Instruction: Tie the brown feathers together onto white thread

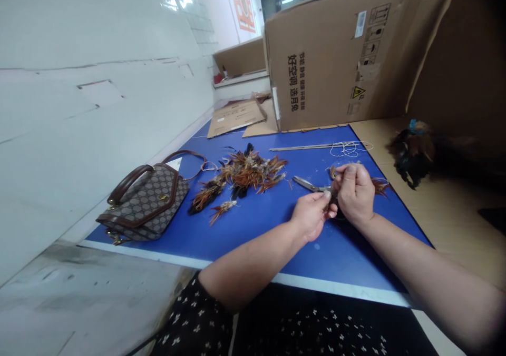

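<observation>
My left hand (314,214) is closed in a pinch, its fingertips together just in front of my right hand. Whatever lies between them is too small to make out. My right hand (356,191) is curled closed, knuckles up, and what it holds is hidden. Brown feather tips (380,186) show beyond its right side. Scissors (306,184) lie on the blue mat just behind my hands, their handles hidden by my fingers. To the left is a pile of brown and black feathers (249,171), with a small feather bunch (222,208) in front of it.
A patterned handbag (148,203) stands at the left of the blue mat (245,245). Thin sticks (304,147) and white string (348,148) lie behind my hands. A large cardboard box (328,66) stands at the back; dark feathers (415,153) are at the right.
</observation>
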`<state>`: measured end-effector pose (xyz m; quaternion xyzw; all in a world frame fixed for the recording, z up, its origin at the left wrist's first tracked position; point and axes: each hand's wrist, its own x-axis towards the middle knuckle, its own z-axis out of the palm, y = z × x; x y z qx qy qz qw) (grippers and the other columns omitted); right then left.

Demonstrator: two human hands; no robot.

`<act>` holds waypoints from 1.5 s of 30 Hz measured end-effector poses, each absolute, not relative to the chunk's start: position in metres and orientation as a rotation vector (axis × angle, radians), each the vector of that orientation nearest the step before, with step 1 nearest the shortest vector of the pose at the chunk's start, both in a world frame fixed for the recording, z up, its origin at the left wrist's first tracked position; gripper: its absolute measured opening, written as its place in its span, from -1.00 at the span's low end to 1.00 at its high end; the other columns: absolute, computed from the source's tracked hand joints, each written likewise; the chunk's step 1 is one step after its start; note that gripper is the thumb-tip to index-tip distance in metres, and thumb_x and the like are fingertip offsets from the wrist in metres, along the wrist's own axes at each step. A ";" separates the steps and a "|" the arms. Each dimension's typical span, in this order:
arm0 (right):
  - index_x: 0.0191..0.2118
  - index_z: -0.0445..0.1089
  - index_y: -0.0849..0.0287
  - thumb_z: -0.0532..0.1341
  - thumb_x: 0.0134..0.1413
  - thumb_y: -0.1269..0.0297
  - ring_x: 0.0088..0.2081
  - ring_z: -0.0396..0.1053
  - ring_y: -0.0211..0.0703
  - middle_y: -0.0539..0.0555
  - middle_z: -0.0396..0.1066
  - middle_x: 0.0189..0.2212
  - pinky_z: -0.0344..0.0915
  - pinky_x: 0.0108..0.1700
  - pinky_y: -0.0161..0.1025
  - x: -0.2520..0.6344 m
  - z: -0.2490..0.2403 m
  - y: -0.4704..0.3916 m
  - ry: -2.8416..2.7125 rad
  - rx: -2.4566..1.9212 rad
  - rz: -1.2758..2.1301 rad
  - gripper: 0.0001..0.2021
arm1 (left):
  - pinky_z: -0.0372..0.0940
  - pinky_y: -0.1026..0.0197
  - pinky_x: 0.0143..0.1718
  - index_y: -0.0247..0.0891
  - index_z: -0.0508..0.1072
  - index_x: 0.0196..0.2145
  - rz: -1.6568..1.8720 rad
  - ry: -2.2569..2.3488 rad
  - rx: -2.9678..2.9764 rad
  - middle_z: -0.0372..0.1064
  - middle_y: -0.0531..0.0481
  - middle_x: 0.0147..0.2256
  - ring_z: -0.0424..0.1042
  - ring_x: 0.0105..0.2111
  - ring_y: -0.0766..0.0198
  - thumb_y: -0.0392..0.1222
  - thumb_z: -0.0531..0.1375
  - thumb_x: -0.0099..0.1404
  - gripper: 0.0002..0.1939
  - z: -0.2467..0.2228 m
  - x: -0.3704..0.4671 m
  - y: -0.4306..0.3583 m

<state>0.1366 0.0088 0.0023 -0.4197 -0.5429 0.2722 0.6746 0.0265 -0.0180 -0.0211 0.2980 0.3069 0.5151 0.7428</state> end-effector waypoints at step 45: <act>-0.08 0.52 0.16 0.29 0.28 0.03 -0.53 0.25 -0.28 0.02 0.44 -0.42 0.25 -0.48 -0.29 0.141 -0.018 0.021 -1.482 -0.915 0.926 -0.70 | 0.05 0.30 -0.47 -0.35 0.41 -0.40 1.400 0.711 0.704 0.33 0.02 -0.47 0.28 -0.49 0.43 -0.09 0.43 0.23 -0.67 -0.004 -0.004 0.007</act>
